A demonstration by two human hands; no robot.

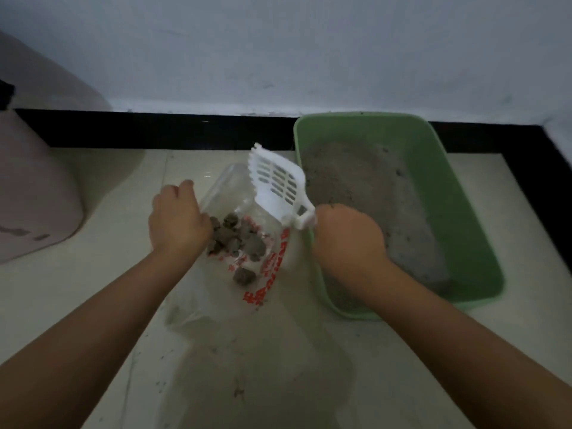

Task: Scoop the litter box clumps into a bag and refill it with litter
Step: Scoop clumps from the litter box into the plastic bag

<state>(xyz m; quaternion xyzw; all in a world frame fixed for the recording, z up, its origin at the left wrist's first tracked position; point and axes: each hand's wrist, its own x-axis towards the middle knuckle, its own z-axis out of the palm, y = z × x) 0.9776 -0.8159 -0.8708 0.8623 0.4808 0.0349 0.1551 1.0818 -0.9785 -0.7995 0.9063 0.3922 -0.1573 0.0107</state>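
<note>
A green litter box (470, 230) stands on the floor at the right, with grey litter (365, 187) spread inside. Left of it lies a clear plastic bag (229, 193) with red print, holding several dark clumps (235, 239). My left hand (176, 218) grips the bag's left edge and keeps its mouth open. My right hand (346, 239) grips the handle of a white slotted scoop (275, 181). The scoop is tilted up over the bag's mouth, and its blade looks empty.
A pale pink container (34, 187) stands at the left. A black skirting strip (154, 128) runs along the white wall behind. Litter grains are scattered over the light floor tiles (123, 274) near the bag.
</note>
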